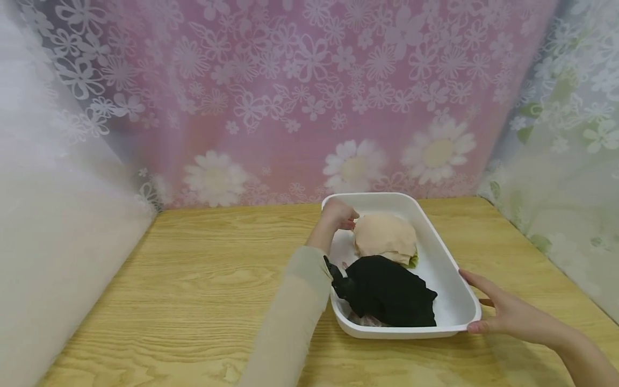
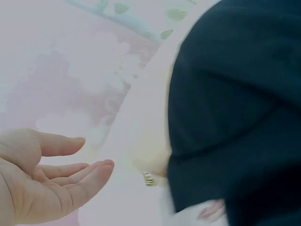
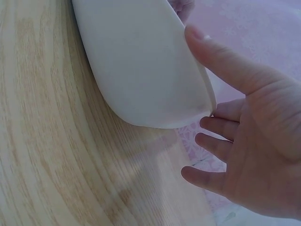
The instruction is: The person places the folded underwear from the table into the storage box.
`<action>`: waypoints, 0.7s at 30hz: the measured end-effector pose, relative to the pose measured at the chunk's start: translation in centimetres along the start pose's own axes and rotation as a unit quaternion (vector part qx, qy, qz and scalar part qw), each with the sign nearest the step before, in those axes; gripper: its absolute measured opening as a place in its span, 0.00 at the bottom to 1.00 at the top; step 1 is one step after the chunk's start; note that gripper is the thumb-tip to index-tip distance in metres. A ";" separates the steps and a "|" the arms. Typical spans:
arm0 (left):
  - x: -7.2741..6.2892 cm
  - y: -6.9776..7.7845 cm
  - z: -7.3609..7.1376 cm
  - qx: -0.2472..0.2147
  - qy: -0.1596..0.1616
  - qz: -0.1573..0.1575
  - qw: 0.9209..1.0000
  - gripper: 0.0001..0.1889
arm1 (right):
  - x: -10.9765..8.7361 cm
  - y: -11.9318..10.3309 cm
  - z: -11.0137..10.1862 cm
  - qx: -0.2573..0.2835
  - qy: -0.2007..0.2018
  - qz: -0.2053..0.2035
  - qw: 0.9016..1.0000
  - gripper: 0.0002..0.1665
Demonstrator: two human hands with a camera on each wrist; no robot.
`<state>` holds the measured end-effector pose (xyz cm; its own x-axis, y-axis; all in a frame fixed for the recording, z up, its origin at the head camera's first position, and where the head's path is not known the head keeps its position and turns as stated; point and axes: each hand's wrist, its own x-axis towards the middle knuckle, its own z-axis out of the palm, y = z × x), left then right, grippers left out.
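Observation:
A white rectangular tub (image 1: 452, 258) stands on the wooden table, holding two bundles of cloth. My left hand (image 1: 340, 215) is over its far left corner, beside the folded beige cloth (image 1: 385, 235). In the left wrist view, the fingers of my left hand (image 2: 54, 176) are loosely bent with nothing between them. A black cloth (image 1: 391, 293) lies in the near part of the tub, close to my left wrist. My right hand (image 1: 517, 317) touches the tub's near right corner from outside, thumb at the front rim, fingers spread along the right side.
Something green (image 1: 413, 260) shows under the beige cloth's edge. A crumpled clear wrapping (image 1: 366, 320) peeks out below the black cloth. The wooden table (image 1: 203, 290) extends to the left. Floral curtains (image 1: 290, 97) hang behind and along both sides.

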<state>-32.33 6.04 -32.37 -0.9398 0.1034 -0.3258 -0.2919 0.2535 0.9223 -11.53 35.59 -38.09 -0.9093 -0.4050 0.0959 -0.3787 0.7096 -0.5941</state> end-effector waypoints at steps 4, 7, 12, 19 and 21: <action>-0.7 0.8 -1.3 0.028 0.004 0.025 0.999 0.15 | 0.0 0.3 -0.1 -0.003 0.000 -0.012 1.000 0.56; -1.3 1.3 -2.3 0.046 -0.002 0.049 0.998 0.13 | -0.1 0.2 -0.1 -0.005 0.003 -0.010 1.000 0.56; -2.4 1.8 -4.3 0.069 -0.039 0.105 0.991 0.13 | -0.2 0.1 -0.2 -0.006 -0.003 -0.005 1.000 0.57; -3.8 1.5 -7.1 0.102 -0.079 0.164 0.978 0.19 | -0.1 0.3 -0.1 -0.013 0.007 -0.034 0.999 0.58; -4.1 1.2 -7.8 0.101 -0.086 0.177 0.975 0.20 | -0.1 0.4 -0.1 -0.014 0.009 -0.034 0.999 0.58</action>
<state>-30.21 -1.62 -28.33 -0.9265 0.3740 -0.0413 0.1022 0.3559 0.9289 -11.62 35.94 -38.24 -0.8837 -0.4434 0.1500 -0.4450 0.6963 -0.5632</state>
